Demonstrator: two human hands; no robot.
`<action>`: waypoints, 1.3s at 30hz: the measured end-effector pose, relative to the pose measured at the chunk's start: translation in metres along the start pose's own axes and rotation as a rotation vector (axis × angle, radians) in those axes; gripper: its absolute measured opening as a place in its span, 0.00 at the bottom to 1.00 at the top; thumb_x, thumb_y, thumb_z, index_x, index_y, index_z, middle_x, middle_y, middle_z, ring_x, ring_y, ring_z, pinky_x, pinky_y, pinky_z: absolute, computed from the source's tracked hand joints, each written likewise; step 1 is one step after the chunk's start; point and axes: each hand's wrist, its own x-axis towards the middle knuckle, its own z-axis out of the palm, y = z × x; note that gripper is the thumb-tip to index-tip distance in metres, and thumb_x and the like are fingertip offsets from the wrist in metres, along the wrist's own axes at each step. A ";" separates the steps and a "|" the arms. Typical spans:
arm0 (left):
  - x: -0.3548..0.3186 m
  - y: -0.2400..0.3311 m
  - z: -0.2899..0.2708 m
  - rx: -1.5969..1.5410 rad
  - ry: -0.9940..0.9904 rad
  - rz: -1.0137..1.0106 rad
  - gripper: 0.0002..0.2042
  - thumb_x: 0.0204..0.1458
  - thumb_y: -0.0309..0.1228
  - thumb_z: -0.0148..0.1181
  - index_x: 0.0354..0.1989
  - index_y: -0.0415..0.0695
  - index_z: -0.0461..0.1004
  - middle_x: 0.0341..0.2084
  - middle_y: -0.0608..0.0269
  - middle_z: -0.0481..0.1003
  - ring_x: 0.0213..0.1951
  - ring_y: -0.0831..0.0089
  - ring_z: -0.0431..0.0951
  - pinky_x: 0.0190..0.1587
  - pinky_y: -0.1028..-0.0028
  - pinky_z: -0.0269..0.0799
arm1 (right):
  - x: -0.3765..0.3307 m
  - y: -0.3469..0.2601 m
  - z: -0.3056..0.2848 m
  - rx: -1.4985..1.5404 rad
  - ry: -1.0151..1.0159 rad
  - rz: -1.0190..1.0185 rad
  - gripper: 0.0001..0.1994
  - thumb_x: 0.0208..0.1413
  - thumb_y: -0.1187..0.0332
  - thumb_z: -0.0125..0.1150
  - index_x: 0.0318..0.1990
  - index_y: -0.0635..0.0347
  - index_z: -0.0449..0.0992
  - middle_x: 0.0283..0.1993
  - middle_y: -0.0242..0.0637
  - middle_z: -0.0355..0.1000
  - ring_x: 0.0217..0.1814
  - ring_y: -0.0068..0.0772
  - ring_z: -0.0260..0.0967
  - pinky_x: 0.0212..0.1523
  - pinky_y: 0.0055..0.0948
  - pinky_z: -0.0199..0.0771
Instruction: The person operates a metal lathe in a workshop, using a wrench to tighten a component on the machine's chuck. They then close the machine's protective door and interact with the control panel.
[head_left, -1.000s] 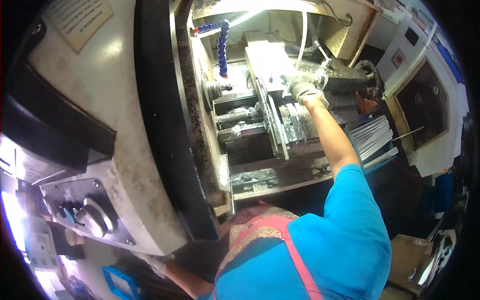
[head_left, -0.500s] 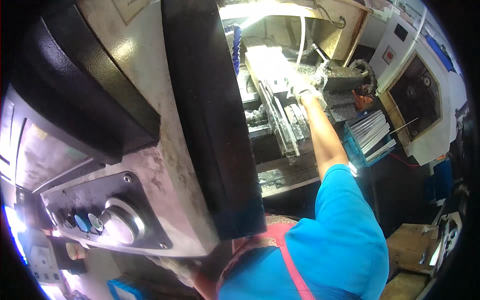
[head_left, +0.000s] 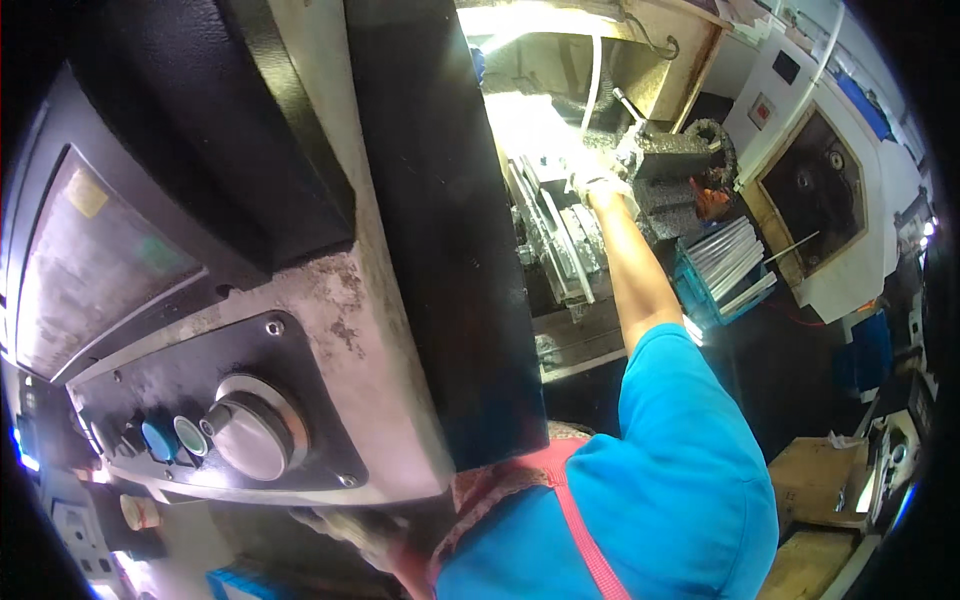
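My right hand, in a pale glove, reaches into the lit interior of a metalworking machine. It is beside a metal block under strong glare; its fingers are washed out, and whether they hold anything cannot be made out. Just left of it, a slim metal bar slopes across the chip-covered machine bed. My left hand, also gloved, is low down beneath the control panel. Its fingers appear stretched out toward the left, partly in shadow, with nothing seen in them.
The black door edge stands between my two arms. Right of my forearm, a blue basket holds several silvery bars. A pale machine cabinet is at the right, and a cardboard box at the lower right.
My view has shifted, so the control panel looks larger and the machine interior sits slightly further left. My right hand stays by the metal block; my left hand remains below the panel.
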 end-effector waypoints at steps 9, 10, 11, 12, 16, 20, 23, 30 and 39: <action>0.002 0.001 0.000 -0.059 0.058 -0.060 0.30 0.57 0.41 0.55 0.70 0.48 0.65 0.67 0.52 0.67 0.63 0.49 0.71 0.54 0.49 0.77 | -0.013 0.008 0.004 0.004 0.010 0.000 0.18 0.69 0.50 0.52 0.51 0.50 0.81 0.45 0.47 0.78 0.47 0.51 0.77 0.48 0.49 0.76; 0.002 -0.003 -0.002 -0.060 0.063 -0.075 0.30 0.57 0.41 0.55 0.70 0.48 0.65 0.67 0.52 0.67 0.63 0.49 0.71 0.54 0.49 0.77 | -0.015 0.004 0.002 -0.008 0.012 -0.007 0.18 0.69 0.50 0.52 0.51 0.50 0.81 0.45 0.47 0.78 0.47 0.51 0.77 0.48 0.50 0.76; 0.003 -0.007 -0.005 -0.064 0.075 -0.117 0.30 0.57 0.41 0.54 0.70 0.48 0.65 0.67 0.51 0.66 0.63 0.49 0.71 0.54 0.48 0.77 | -0.019 0.000 0.002 -0.022 0.008 -0.012 0.18 0.69 0.50 0.52 0.51 0.50 0.81 0.45 0.47 0.78 0.47 0.51 0.77 0.48 0.50 0.75; 0.004 -0.005 0.001 -0.068 0.064 -0.139 0.30 0.58 0.41 0.54 0.70 0.47 0.65 0.67 0.50 0.66 0.63 0.48 0.71 0.54 0.48 0.77 | -0.020 0.011 0.004 -0.014 0.008 0.000 0.18 0.69 0.50 0.52 0.51 0.50 0.81 0.46 0.47 0.78 0.47 0.51 0.77 0.48 0.50 0.75; 0.003 -0.013 -0.002 -0.041 -0.016 -0.009 0.30 0.58 0.41 0.53 0.70 0.48 0.65 0.67 0.48 0.66 0.64 0.48 0.70 0.53 0.44 0.78 | -0.021 0.027 0.004 -0.004 -0.005 0.013 0.18 0.69 0.51 0.52 0.51 0.51 0.81 0.46 0.47 0.78 0.48 0.51 0.76 0.49 0.50 0.75; 0.009 -0.017 -0.012 -0.060 -0.020 -0.087 0.30 0.59 0.40 0.52 0.71 0.47 0.65 0.68 0.48 0.65 0.65 0.48 0.70 0.55 0.45 0.78 | -0.023 0.016 0.001 0.009 0.002 -0.022 0.18 0.69 0.51 0.52 0.52 0.51 0.80 0.47 0.47 0.78 0.49 0.51 0.76 0.49 0.50 0.75; 0.006 -0.012 -0.004 -0.120 -0.021 -0.039 0.29 0.60 0.40 0.51 0.71 0.45 0.65 0.68 0.48 0.65 0.65 0.48 0.70 0.55 0.46 0.79 | -0.020 0.012 -0.002 0.012 0.003 -0.039 0.18 0.69 0.51 0.52 0.52 0.51 0.80 0.48 0.47 0.77 0.49 0.51 0.76 0.50 0.50 0.74; -0.008 0.020 0.008 -0.136 0.014 -0.105 0.29 0.61 0.38 0.51 0.71 0.42 0.65 0.67 0.47 0.67 0.66 0.50 0.70 0.62 0.48 0.72 | -0.008 -0.007 -0.006 0.019 -0.005 -0.057 0.18 0.69 0.51 0.52 0.53 0.51 0.80 0.49 0.47 0.77 0.51 0.51 0.75 0.51 0.50 0.74; 0.000 -0.008 -0.002 -0.066 -0.053 0.161 0.28 0.60 0.36 0.55 0.68 0.36 0.66 0.64 0.48 0.69 0.62 0.53 0.72 0.63 0.54 0.71 | -0.004 0.000 -0.001 0.021 0.001 -0.094 0.18 0.69 0.51 0.52 0.54 0.51 0.79 0.50 0.47 0.76 0.52 0.51 0.74 0.52 0.50 0.73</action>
